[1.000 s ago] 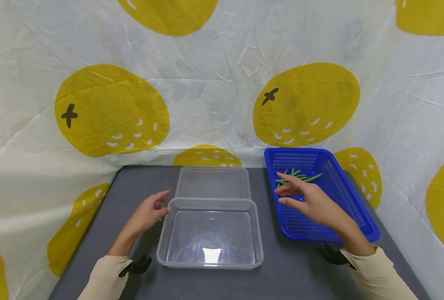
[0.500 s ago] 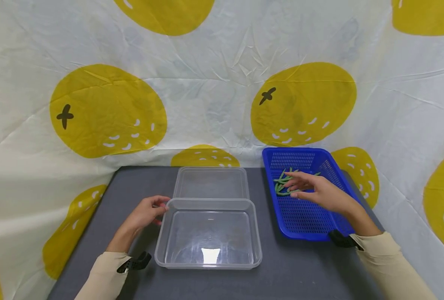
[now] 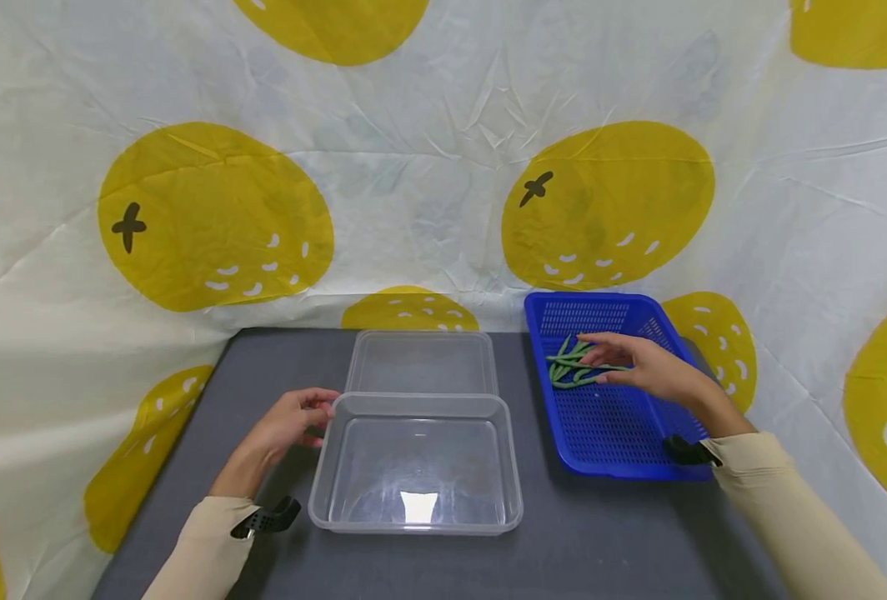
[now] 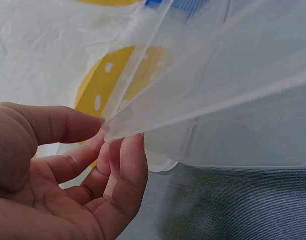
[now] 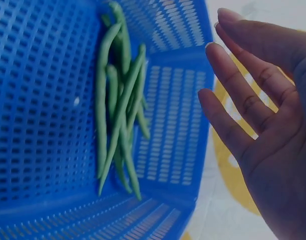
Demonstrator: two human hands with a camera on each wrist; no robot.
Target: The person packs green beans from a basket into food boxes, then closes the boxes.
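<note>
My left hand (image 3: 288, 425) pinches the upper left corner of a clear plastic container (image 3: 417, 527). In the left wrist view, the thumb lies on one side of the container's rim (image 4: 193, 116) and curled fingers on the other. Over the blue plastic basket (image 3: 586, 458) hovers my right hand (image 3: 649, 371), its fingers extended and holding nothing. Below it, several green beans (image 3: 573, 371) lie in a loose pile near the basket's left wall, partly hidden by the hand. The right wrist view shows the beans (image 5: 120, 110) apart from the fingers.
Behind the container a clear plastic lid (image 3: 421, 362) lies flat on the dark grey table (image 3: 286, 354). A white cloth with yellow fruit shapes (image 3: 413, 208) hangs at the back and sides. Both wrists wear black straps.
My left hand has moved in to the container's corner and taken hold of it. The right hand has shifted slightly right over the basket, uncovering more of the beans.
</note>
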